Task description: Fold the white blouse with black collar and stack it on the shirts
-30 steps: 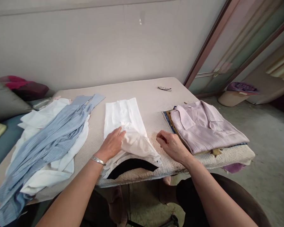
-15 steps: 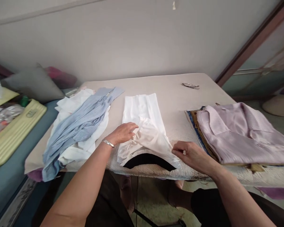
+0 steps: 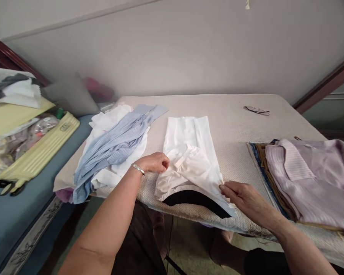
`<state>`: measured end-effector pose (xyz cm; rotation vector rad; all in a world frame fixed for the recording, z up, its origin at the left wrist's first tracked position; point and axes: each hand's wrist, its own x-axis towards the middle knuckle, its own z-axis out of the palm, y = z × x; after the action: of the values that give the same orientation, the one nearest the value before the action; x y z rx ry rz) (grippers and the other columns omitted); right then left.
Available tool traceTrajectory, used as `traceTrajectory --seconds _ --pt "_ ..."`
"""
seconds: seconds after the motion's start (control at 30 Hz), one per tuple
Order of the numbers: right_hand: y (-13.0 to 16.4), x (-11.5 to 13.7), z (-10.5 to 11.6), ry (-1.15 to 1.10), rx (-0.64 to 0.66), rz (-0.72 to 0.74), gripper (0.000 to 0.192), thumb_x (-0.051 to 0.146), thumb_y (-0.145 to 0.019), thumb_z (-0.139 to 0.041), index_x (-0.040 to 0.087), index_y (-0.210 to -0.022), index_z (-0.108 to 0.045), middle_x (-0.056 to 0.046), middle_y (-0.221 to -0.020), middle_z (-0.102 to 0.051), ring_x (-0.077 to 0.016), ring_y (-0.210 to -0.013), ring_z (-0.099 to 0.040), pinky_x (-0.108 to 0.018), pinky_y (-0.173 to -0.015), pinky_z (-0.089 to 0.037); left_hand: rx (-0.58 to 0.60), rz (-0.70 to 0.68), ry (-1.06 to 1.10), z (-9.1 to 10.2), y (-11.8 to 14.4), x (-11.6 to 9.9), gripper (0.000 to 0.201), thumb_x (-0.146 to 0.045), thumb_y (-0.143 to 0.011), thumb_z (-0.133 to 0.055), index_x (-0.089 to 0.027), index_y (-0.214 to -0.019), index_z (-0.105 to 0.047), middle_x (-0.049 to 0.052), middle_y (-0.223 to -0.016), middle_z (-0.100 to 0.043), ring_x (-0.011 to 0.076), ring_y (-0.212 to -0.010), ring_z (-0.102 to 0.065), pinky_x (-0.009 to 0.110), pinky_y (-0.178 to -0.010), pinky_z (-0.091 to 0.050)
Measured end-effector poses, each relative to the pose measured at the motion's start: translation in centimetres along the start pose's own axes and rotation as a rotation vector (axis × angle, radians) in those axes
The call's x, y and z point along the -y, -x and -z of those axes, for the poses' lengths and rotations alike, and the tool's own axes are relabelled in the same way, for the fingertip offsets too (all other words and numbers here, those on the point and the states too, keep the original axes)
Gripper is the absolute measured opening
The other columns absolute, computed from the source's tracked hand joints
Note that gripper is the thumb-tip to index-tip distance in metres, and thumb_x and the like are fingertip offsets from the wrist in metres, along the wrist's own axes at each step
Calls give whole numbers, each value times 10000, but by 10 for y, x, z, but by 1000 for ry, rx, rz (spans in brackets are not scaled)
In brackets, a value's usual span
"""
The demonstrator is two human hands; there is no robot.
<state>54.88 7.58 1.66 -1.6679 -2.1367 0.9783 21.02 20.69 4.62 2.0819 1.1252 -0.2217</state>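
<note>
Looks like home bedroom: blue mattress (image 3: 31, 206), dark red wooden headboard (image 3: 5, 53), grey pillow (image 3: 71, 95) against wall (image 3: 172, 57).

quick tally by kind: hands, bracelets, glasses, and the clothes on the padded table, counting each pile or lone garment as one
Hands: 2 (left hand, right hand)
Bracelets: 1 (silver bracelet)
Glasses: 1 (pair of glasses)
Clothes: 3 (blue-and-white heap, white garment, lilac-topped folded stack)
Total: 7

White garment (image 3: 195, 166), folded, rumpled toward the near end. Curved black band (image 3: 197, 198) at near edge. Lies between left fingers (image 3: 163, 161) and right fingers (image 3: 227, 189).
</note>
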Motion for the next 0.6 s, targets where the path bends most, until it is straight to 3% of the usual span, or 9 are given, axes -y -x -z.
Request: traceTrajectory --seconds 0.2,0.27,0.4,0.47,0.6 --pt "-3 -1 -3 24 -179 32 442 542 -1013 -406 253 -695 -510 -38 -689 -603 -202 -646 -563 -325 -619 -379 134 -47 55 -14 -3 -3 132 -85 -664 -601 -186 -682 -685 -20 -642 -668 151 -636 -617 231 -577 -403" --pt "-4 2 -5 5 -165 50 391 499 -1020 -406 256 -776 -592 -55 -782 -652 -217 -723 -605 -334 -672 -421 178 -79 -15 -22 -8 -7 141 -78 -658 -611 -189 -684 -694 -22 -670 -674 151 -654 -608 232 -583 -403" --pt "-5 6 -10 19 5 111 375 434 -1028 -386 251 -885 -681 -57 -870 -664 -217 -807 -629 -339 -755 -461 193 -82 -130 -31 -13 -13 132 -68 -636 -601 -188 -634 -656 -22 -626 -636 154 -619 -583 238 -568 -397" --pt "-5 5 -11 49 22 103 384 414 -1036 -378 245 -863 -676 -50 -862 -651 -209 -804 -627 -331 -749 -455 202 -53 -60 -28 -11 -12 110 -88 -641 -595 -188 -633 -639 -19 -607 -628 159 -605 -599 237 -569 -417" --pt "-4 1 -11 83 -68 67 380 401 -1048 -372 242 -875 -669 -46 -867 -649 -202 -775 -623 -330 -730 -439 174 76 182 -16 -3 -5 82 -124 -662 -565 -187 -689 -610 -9 -635 -651 184 -630 -683 236 -583 -475"
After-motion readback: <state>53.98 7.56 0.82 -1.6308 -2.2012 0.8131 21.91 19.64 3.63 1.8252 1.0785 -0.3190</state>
